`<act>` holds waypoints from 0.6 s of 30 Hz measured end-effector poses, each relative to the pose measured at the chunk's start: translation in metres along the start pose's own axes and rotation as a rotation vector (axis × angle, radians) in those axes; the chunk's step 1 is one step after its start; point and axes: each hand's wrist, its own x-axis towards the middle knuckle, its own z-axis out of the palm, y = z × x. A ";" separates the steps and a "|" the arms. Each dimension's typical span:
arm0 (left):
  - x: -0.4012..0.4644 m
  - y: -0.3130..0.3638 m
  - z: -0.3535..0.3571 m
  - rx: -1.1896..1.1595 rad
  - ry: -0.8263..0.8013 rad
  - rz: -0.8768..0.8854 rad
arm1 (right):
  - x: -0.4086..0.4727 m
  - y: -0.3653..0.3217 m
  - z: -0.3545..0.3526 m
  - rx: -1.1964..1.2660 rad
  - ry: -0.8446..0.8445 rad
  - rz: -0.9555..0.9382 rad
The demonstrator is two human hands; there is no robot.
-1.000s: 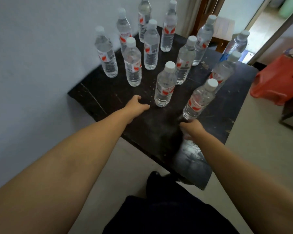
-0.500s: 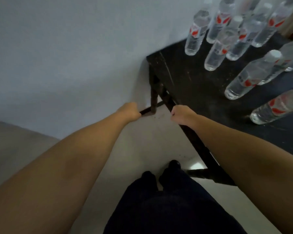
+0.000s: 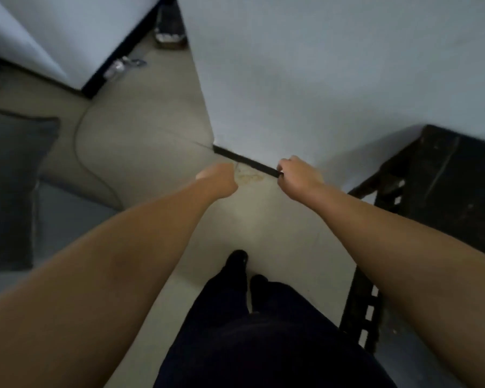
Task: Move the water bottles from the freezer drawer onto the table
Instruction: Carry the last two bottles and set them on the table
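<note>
Bottles gone from view since a second ago; view has swung left off the desk [image 3: 445, 175], whose corner lies right of right hand [image 3: 298, 177]. Left hand [image 3: 220, 180] and right both loosely curled, holding nothing. Likely heading back to freezer.

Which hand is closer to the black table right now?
The right hand. The table stands on that side, just past it, while the left hand is farther away, over bare floor. Both hands are loosely curled and hold nothing.
</note>
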 end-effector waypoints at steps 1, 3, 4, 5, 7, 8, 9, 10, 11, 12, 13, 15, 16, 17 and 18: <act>-0.009 -0.008 0.004 -0.022 0.006 -0.034 | 0.001 -0.007 0.002 0.002 0.021 -0.046; -0.038 -0.034 0.020 -0.090 0.028 -0.138 | -0.002 -0.032 0.012 -0.027 0.003 -0.183; -0.053 -0.046 0.026 -0.132 0.036 -0.189 | -0.006 -0.045 0.016 -0.047 -0.017 -0.241; -0.066 -0.056 0.031 -0.167 0.046 -0.236 | -0.009 -0.057 0.020 -0.060 -0.030 -0.295; -0.095 -0.079 0.045 -0.239 0.066 -0.344 | -0.019 -0.085 0.029 -0.096 -0.065 -0.410; -0.111 -0.090 0.053 -0.274 0.076 -0.400 | -0.027 -0.099 0.033 -0.120 -0.082 -0.471; -0.127 -0.100 0.061 -0.302 0.085 -0.450 | -0.033 -0.114 0.038 -0.137 -0.089 -0.531; -0.142 -0.109 0.068 -0.323 0.102 -0.496 | -0.041 -0.127 0.042 -0.152 -0.100 -0.580; -0.159 -0.119 0.078 -0.354 0.120 -0.546 | -0.050 -0.142 0.049 -0.172 -0.108 -0.637; -0.174 -0.126 0.088 -0.380 0.133 -0.582 | -0.058 -0.154 0.054 -0.189 -0.118 -0.680; -0.189 -0.133 0.098 -0.410 0.146 -0.613 | -0.067 -0.166 0.061 -0.204 -0.124 -0.721; -0.223 -0.146 0.117 -0.456 0.193 -0.682 | -0.090 -0.191 0.074 -0.235 -0.141 -0.797; -0.241 -0.153 0.127 -0.474 0.216 -0.722 | -0.103 -0.203 0.081 -0.244 -0.144 -0.842; -0.260 -0.160 0.136 -0.490 0.236 -0.760 | -0.117 -0.216 0.089 -0.257 -0.156 -0.888; -0.279 -0.168 0.148 -0.506 0.251 -0.786 | -0.133 -0.228 0.097 -0.266 -0.166 -0.934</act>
